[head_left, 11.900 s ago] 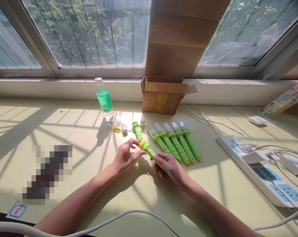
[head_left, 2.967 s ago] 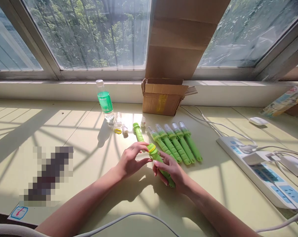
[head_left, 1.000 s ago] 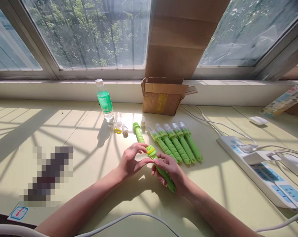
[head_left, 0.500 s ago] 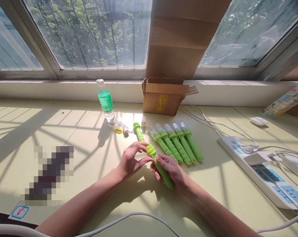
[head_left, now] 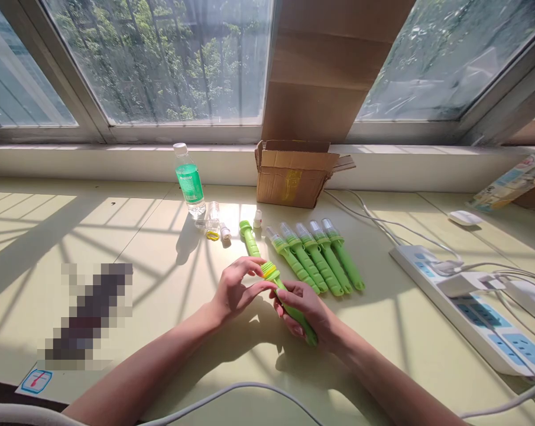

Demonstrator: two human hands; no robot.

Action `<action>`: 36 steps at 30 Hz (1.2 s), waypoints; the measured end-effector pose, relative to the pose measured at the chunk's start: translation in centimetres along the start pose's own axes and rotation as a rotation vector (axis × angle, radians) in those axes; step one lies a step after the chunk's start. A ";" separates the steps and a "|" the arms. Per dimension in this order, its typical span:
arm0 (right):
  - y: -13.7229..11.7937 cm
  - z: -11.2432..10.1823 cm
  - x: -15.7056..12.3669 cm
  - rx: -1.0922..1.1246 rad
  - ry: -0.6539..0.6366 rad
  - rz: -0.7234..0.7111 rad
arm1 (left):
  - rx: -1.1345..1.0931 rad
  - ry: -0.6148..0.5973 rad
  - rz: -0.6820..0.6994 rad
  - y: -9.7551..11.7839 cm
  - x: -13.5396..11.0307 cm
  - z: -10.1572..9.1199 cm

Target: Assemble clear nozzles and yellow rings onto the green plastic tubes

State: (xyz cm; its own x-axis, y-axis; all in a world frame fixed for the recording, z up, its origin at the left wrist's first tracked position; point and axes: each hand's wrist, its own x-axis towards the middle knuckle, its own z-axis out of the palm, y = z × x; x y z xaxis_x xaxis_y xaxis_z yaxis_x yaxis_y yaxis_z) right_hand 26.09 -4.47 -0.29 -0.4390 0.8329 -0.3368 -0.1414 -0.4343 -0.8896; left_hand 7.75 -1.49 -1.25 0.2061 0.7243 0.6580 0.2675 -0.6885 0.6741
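My right hand (head_left: 309, 303) is wrapped around a green plastic handle (head_left: 301, 319) that looks like a flashlight body, tilted with its threaded end up and to the left. At that end, a yellow ring (head_left: 271, 273) sits around the thread, pinched between the thumb and fingers of my left hand (head_left: 236, 287). Just beyond my left fingers lies another green handle (head_left: 248, 238) without a clear cap. Several matching green handles with clear caps (head_left: 323, 257) lie side by side past my right hand.
Behind my hands are clear caps (head_left: 213, 214), a loose yellow ring (head_left: 212, 235), small white parts (head_left: 225, 232) and a water bottle (head_left: 190, 183). An open cardboard box (head_left: 291, 177) stands by the window. Power strips (head_left: 471, 313) with cables lie right; a cable (head_left: 245, 386) crosses the front.
My right hand and the lower end of the green handle have shifted slightly right and down. My left hand stays at the threaded end, almost unmoved.
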 end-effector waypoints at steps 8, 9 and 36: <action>-0.4 -0.3 -0.2 0.023 -0.089 -0.009 | -0.036 -0.022 -0.019 0.4 0.2 -0.2; -0.3 -0.2 -0.3 0.042 -0.092 0.003 | -0.039 -0.034 -0.017 0.4 0.2 -0.2; 0.8 -0.2 0.2 0.149 -0.043 -0.062 | -0.066 -0.091 -0.074 -0.1 0.1 -0.2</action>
State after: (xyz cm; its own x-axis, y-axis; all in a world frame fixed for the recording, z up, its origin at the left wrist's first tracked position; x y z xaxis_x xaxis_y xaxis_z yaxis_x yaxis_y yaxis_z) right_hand 26.05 -4.60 -1.09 -0.4621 0.8459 -0.2661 -0.2979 -0.4307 -0.8519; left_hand 7.59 -1.38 -1.15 0.2735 0.7715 0.5744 0.2233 -0.6318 0.7423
